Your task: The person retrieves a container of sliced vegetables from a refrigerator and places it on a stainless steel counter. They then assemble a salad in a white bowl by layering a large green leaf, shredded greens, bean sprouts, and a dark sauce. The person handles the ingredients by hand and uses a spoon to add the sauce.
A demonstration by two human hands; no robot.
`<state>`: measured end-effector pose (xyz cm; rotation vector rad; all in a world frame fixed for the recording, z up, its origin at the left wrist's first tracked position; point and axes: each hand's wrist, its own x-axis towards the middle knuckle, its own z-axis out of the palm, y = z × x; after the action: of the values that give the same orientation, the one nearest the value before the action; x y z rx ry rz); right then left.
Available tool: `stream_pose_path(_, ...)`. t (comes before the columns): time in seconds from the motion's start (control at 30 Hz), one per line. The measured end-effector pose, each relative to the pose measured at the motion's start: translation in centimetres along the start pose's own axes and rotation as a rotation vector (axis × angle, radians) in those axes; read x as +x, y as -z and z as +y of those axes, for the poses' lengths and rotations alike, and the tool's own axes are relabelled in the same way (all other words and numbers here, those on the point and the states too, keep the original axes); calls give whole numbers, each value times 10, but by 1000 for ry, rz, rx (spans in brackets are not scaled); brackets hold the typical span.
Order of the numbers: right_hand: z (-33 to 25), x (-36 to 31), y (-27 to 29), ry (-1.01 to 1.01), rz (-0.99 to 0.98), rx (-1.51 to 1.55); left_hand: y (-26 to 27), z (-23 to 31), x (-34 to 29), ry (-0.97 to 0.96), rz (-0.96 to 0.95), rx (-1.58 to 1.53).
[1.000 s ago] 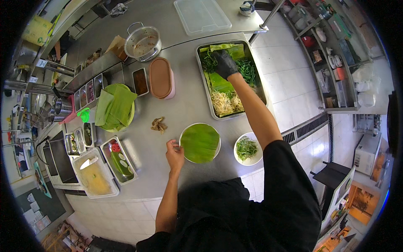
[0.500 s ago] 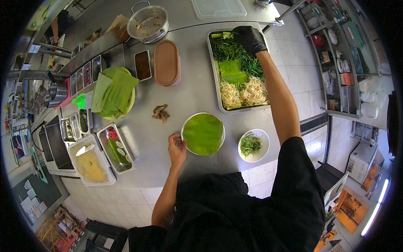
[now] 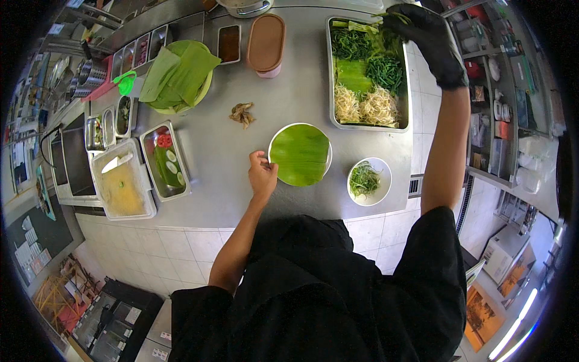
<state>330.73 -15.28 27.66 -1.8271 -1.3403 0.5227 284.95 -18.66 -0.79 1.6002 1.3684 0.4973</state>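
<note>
My bare left hand [image 3: 263, 176] grips the left rim of a white round dish [image 3: 330, 158]. A piece of banana leaf [image 3: 299, 154] covers the dish. My right hand [image 3: 425, 45], in a black glove, is over the far right corner of a metal tray [image 3: 371, 127]. Its fingers are closed on some leafy greens [image 3: 392, 37], partly hidden by the glove. In the tray, dark green cut vegetables [image 3: 383, 71] and bean sprouts [image 3: 379, 105] lie on banana leaf. A white bowl [image 3: 381, 192] with shredded greens [image 3: 364, 179] stands right of the dish.
More banana leaves [image 3: 181, 75] lie in a round container at the left. Nearby are a brown-lidded box [image 3: 266, 42], a tray of sliced cucumber and tomato [image 3: 167, 160] and a lidded plastic tub [image 3: 123, 187]. A crumpled brown clump [image 3: 242, 114] sits on the steel counter [image 3: 223, 187].
The view has shifted, so the counter sits higher in the picture. My right hand has moved right and turned, lifting some greens at the tray corner. My left hand stays at the dish.
</note>
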Motion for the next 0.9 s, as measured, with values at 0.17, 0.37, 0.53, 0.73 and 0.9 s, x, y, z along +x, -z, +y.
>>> stream_pose_path(0.17,-61,-60,-48,7,-106,319,2,-3,-2,-55,35,26)
stream_pose_path(0.37,-89,-138,-158,-255,-204,443,5,-4,-4,-32,33,70)
stream_pose_path(0.53,-1,-220,-295,-74,-64,40,5,10,-6,-16,13,61)
stream_pose_path(0.73,10,-279,-322,-334,-27,-193,4,-1,-7,-8,29,51)
stream_pose_path(0.9,33,-282,-351,-108,-61,-374,0,-9,-7,-5,4,33)
